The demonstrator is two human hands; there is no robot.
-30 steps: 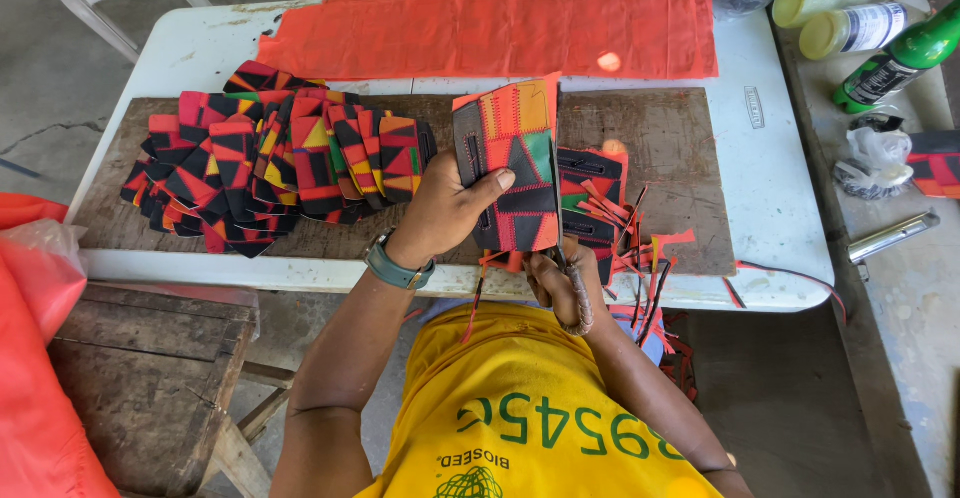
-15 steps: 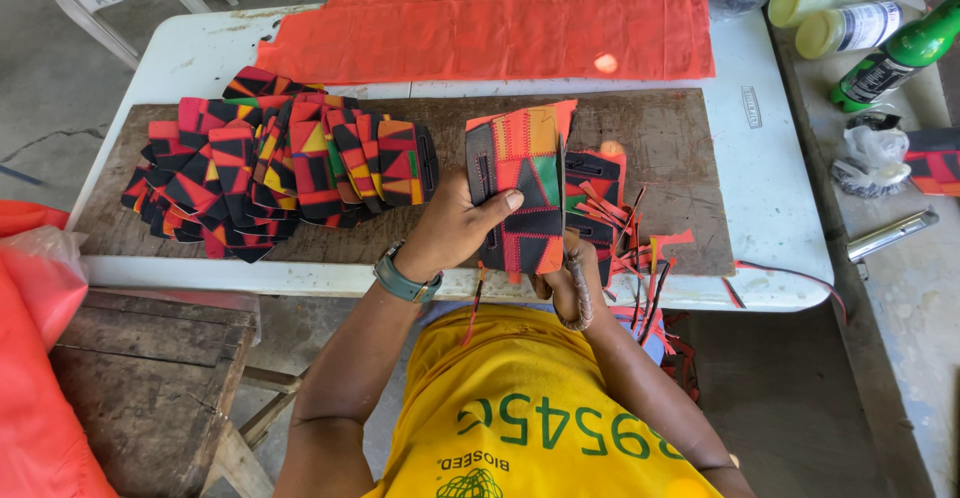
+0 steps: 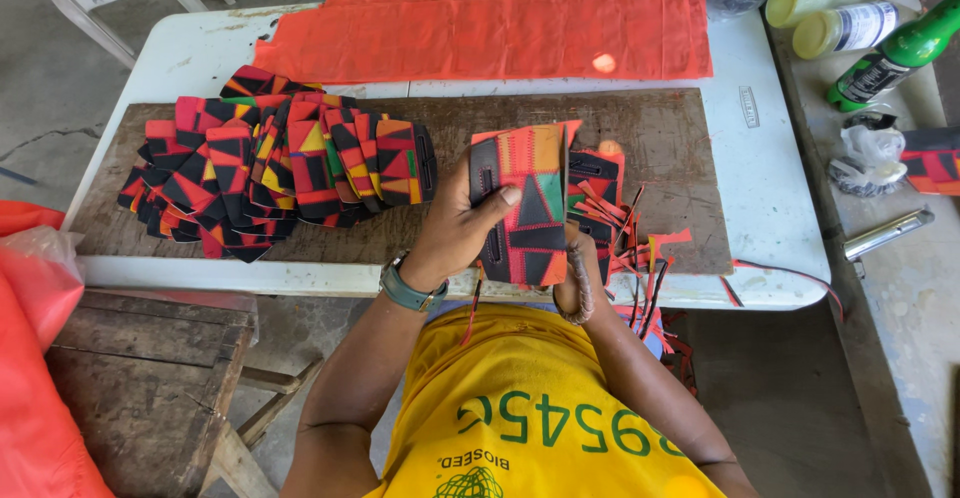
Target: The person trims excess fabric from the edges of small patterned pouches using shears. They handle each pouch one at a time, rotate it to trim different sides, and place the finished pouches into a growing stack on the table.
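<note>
Basically left hand (image 3: 455, 233) clamps patchwork fabric piece (image 3: 525, 208) by its edge; right hand (image 3: 578, 283) mostly hidden, grip unclear. Light, floppy, best pinched at edges.

Yellow short-sleeved shirt (image 3: 530, 428) with green printed lettering and a green round logo on the front. Grey-green watch (image 3: 408, 290) on the left wrist, arms otherwise bare. Looped pale band (image 3: 580, 280) around the right wrist.
</note>
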